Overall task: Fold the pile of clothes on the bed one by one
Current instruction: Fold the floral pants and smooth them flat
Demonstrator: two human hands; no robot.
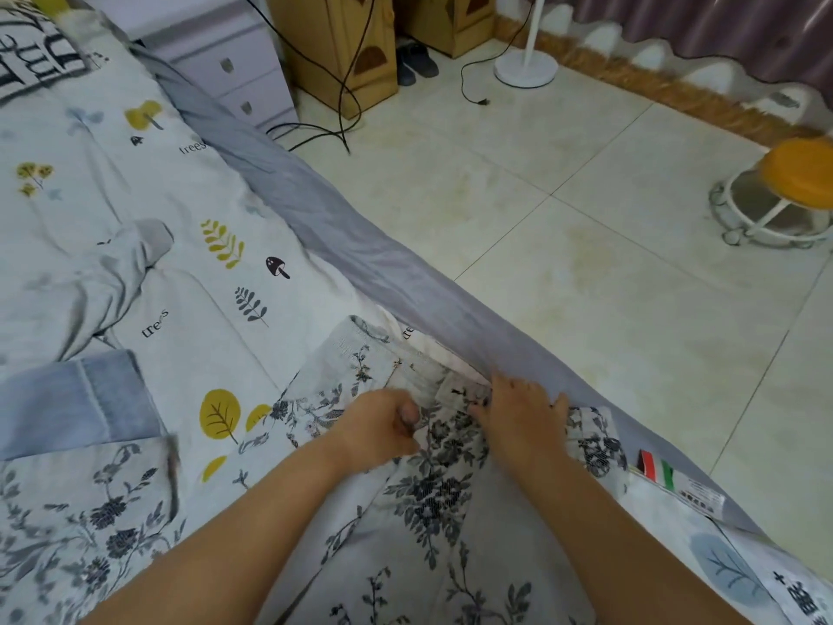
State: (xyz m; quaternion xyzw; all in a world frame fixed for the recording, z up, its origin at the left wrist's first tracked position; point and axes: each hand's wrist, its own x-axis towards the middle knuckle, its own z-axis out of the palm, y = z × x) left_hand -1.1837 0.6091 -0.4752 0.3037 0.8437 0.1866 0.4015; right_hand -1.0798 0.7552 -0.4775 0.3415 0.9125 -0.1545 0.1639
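Observation:
A white garment with a grey floral print (pixel 432 484) lies spread on the bed near its right edge. My left hand (pixel 383 421) has its fingers curled and grips a fold of this garment. My right hand (pixel 518 412) lies on the garment's upper part with fingers spread, pressing it flat beside the bed edge. A second piece of the same floral cloth (pixel 85 525) lies at the lower left. Light blue jeans (pixel 76 403) lie at the left, and a pale grey garment (pixel 108 281) is crumpled farther up the bed.
The bed's quilt (pixel 148 182) has a leaf and mushroom print, with a grey sheet edge (pixel 342 245) hanging on the right. A tiled floor (pixel 586 218) holds a yellow stool (pixel 793 178), a white fan base (pixel 525 67), cables (pixel 342 110) and wooden cabinets (pixel 333 42).

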